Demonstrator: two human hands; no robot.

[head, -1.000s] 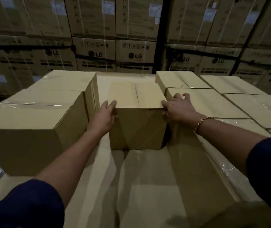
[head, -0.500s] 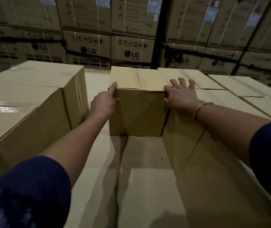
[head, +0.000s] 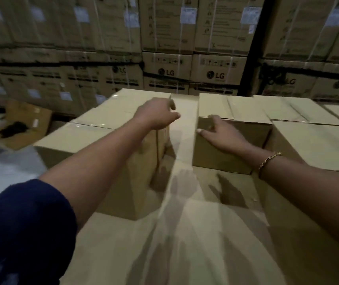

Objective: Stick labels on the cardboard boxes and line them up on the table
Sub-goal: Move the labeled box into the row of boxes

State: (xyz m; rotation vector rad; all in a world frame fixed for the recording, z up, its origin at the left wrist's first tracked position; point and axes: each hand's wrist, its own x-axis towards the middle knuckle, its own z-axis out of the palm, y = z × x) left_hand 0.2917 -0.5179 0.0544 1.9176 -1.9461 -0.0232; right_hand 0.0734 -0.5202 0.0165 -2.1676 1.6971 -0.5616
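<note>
1. The stacked cartons [head: 213,70] behind the surface carry "LG" logos. The white labels [head: 188,15] higher up and the smaller print under the logos are too blurred to read. The plain boxes in front of me show no writing.
2. My right hand [head: 220,132] lies flat and open against the near face of the small cardboard box [head: 232,138], fingers spread, gripping nothing. The box stands on the cardboard-covered surface [head: 195,233], touching the row of taped boxes [head: 318,140] to its right.
3. My left hand [head: 156,116] hovers over the tall box on the left [head: 111,140], fingers loosely curled and holding nothing.
4. Half a second ago both hands clasped the small box by its sides. Now the left has let go and the right has slid to the front. My view has swung left, bringing an open carton on the floor [head: 26,124] into sight.
5. That carton's dark contents are unclear. The far left is smeared by motion blur, and my sleeve [head: 20,233] hides the near corner.
</note>
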